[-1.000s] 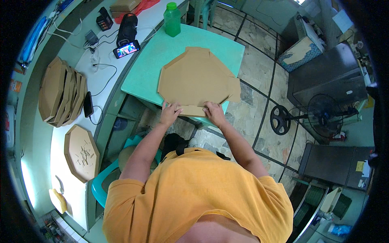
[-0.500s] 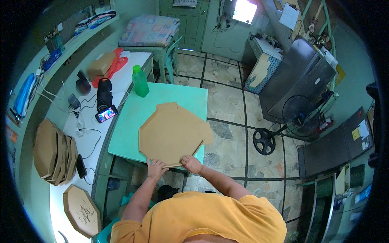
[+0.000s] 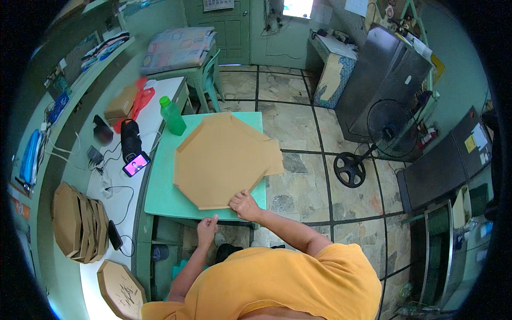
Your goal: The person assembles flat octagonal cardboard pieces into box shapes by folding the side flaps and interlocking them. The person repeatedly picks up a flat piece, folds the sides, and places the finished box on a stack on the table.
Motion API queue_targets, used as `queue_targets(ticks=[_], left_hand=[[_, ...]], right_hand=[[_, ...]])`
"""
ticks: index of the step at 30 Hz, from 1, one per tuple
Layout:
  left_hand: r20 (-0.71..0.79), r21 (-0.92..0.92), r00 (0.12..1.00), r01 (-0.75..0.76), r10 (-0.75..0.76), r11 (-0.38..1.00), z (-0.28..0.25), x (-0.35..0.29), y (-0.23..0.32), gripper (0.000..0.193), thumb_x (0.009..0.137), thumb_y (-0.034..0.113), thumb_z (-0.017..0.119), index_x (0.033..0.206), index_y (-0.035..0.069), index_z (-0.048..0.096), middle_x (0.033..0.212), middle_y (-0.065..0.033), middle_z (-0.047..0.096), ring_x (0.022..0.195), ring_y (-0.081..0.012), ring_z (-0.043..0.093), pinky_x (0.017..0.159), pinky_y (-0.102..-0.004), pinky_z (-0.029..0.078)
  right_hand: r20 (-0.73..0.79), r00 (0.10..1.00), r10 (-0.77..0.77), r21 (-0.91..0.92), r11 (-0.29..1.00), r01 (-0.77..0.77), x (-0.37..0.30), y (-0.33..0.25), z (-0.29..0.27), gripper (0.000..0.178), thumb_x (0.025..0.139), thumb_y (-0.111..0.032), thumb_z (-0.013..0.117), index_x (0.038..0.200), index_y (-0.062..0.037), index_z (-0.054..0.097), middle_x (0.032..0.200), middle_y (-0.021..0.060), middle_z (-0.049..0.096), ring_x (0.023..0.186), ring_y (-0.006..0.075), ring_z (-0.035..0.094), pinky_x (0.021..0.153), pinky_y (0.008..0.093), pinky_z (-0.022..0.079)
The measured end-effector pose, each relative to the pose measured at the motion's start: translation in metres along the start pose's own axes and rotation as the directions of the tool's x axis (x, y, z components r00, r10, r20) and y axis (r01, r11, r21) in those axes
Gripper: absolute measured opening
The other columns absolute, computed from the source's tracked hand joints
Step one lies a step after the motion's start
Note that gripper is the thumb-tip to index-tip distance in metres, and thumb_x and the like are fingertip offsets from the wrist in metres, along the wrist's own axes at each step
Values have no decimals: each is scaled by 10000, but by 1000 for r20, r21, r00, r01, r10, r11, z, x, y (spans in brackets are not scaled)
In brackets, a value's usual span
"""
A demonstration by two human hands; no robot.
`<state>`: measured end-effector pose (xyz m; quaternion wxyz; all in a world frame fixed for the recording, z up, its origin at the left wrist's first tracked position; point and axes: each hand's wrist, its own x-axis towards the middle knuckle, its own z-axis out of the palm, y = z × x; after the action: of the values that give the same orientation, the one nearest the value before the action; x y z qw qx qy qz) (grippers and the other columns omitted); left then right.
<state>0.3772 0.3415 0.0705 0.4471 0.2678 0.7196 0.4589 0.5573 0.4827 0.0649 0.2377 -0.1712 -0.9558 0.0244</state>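
Note:
A brown octagonal cardboard box piece (image 3: 221, 162) lies on the small green table (image 3: 165, 201), with low folded edges and flaps sticking out at its right side. My right hand (image 3: 245, 206) grips its near right edge, fingers curled on the cardboard. Just off the near table edge, my left hand (image 3: 207, 231) is apart from the cardboard. Its fingers are drawn together; whatever they may hold is too small to make out. Beside the box, at the table's far left corner, stands a green plastic bottle (image 3: 173, 117).
Left of me runs a white counter (image 3: 101, 272) bearing stacked octagonal cardboard boxes (image 3: 77, 224), another octagonal piece (image 3: 121, 290) with small thin bits on it, and a lit phone (image 3: 136, 164). A black fan (image 3: 389, 130) and a dark refrigerator (image 3: 378, 80) stand to the right.
My left hand has come off the cardboard's near edge and drawn back toward me with its fingers closed. My right hand stays on the edge. The whole view has shifted slightly.

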Motion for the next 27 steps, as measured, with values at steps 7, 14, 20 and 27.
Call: queue_targets(ticks=[7, 14, 20, 27], left_hand=[[81, -805, 987, 147, -139, 575, 22, 53, -26, 359, 926, 150, 520, 1244, 11, 430, 1189, -164, 541, 1043, -304, 584, 878, -482, 520], [152, -698, 988, 136, -40, 703, -44, 54, -5, 502, 893, 35, 565, 1342, 61, 343, 1246, -144, 507, 1124, -309, 540, 912, -486, 502], [-33, -506, 999, -50, 39, 861, -63, 73, 28, 537, 816, 28, 620, 1296, 24, 381, 1196, -101, 521, 1080, -251, 558, 884, -386, 485], [-261, -129, 956, -173, 135, 977, -67, 79, 52, 330, 792, 84, 645, 1108, 0, 597, 992, -103, 661, 877, -227, 648, 715, -330, 512]], right_hand=[[-21, 999, 24, -36, 999, -25, 22, -36, -25, 244, 730, -304, 635, 861, -98, 640, 904, 49, 592, 968, 244, 548, 919, 465, 371], [-532, 690, 491, 116, 849, -515, 26, 56, -164, 644, 755, -455, 701, 1254, -73, 560, 1183, 177, 569, 1129, 350, 517, 995, 516, 349], [322, 740, 590, 757, 310, -576, 19, 53, -216, 495, 841, -338, 688, 1181, 6, 577, 983, 74, 660, 868, 150, 600, 761, 312, 494], [138, 616, 776, 884, 184, -430, 28, 21, -173, 293, 942, -169, 558, 1161, 24, 574, 1035, 49, 629, 910, 134, 574, 799, 301, 458]])
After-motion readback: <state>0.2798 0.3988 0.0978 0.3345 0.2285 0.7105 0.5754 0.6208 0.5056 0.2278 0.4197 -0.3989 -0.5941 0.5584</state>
